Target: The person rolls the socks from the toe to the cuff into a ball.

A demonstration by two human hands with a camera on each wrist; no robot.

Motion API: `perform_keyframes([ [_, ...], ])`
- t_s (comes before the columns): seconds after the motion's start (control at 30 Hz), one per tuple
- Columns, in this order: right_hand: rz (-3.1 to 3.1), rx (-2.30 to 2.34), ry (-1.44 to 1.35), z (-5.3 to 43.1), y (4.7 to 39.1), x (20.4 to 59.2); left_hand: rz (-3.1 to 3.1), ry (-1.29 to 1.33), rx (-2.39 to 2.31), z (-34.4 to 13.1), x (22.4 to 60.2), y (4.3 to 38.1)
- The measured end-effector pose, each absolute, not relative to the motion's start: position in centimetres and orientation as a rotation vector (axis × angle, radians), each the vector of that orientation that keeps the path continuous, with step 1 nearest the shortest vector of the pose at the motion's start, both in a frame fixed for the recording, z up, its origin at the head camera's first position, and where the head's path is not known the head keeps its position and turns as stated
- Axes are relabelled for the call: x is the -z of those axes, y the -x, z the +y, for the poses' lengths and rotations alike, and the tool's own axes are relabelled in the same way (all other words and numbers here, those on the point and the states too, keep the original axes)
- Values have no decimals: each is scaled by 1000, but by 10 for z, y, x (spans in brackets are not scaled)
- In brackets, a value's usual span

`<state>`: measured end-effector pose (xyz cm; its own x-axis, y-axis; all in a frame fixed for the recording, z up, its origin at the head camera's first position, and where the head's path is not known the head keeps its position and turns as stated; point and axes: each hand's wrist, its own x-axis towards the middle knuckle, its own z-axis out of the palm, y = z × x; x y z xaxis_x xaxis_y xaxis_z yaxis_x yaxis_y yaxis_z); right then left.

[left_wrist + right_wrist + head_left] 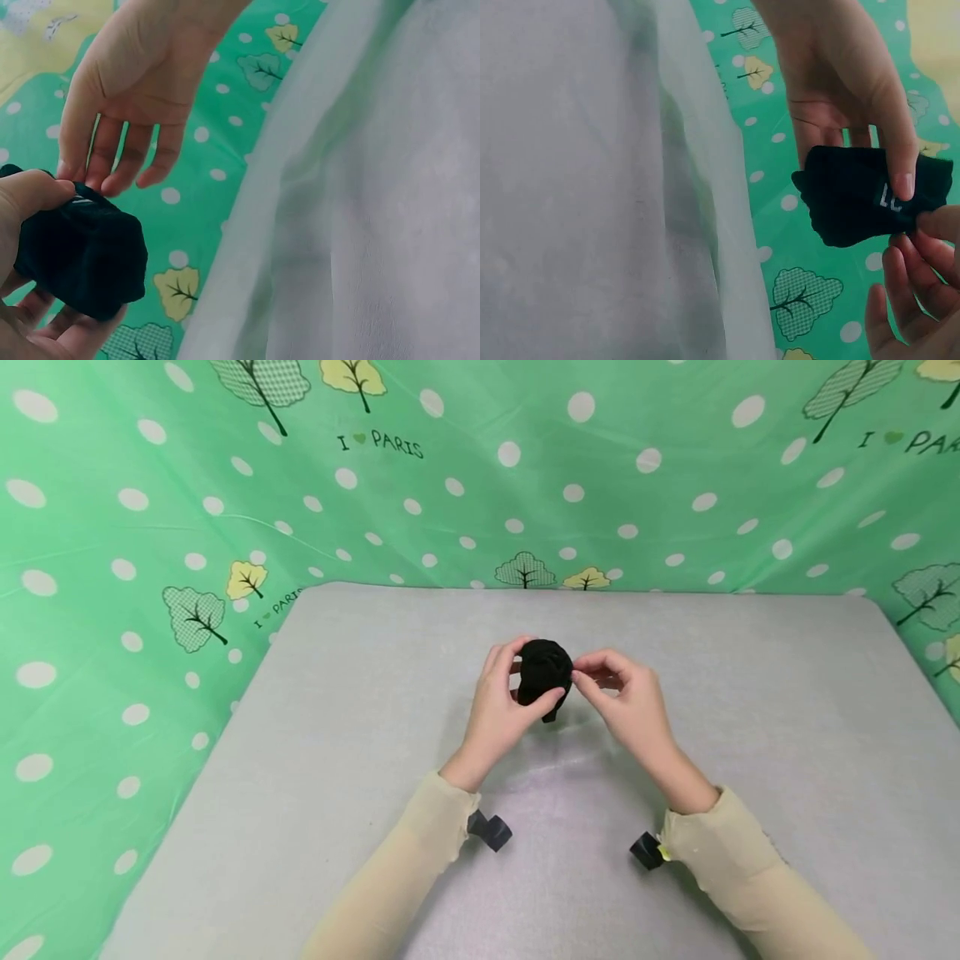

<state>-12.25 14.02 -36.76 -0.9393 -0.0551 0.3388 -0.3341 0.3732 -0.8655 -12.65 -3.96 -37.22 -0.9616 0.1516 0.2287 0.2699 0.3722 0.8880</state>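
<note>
A black bundle of soft cloth, which looks like a rolled-up sock [545, 670], is held up over the middle of the table. My left hand [504, 697] grips it from the left, thumb in front and fingers around the far side. At its right edge, my right hand [632, 700] pinches the cloth between thumb and fingertips. White lettering shows on the sock [847, 199] in the right wrist view, beside the left thumb. The left wrist view shows the sock [86, 259] as a folded, rounded lump, with the right fingertips at its upper edge.
The grey table [337, 760] spreads under both arms, its far edge against a green dotted cloth backdrop [540, 510]. Small black devices hang at the left cuff [491, 831] and the right cuff [647, 852], close to the tabletop.
</note>
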Motion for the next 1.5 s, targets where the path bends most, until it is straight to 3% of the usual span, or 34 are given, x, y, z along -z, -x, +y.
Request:
perform_keyframes([
  [0.63,-2114,-1537,-632,135,117,379,-2571,332,1470,-41,375,138],
  [1.0,-2201,-1780,-307,133,119,379,-2623,371,1637,-40,369,130],
  [1.27,-2294,-1860,-252,134,119,385,-2532,284,1739,-43,370,132],
  [1.5,-2385,-1852,-211,134,118,385,-2539,365,1826,-44,370,132],
])
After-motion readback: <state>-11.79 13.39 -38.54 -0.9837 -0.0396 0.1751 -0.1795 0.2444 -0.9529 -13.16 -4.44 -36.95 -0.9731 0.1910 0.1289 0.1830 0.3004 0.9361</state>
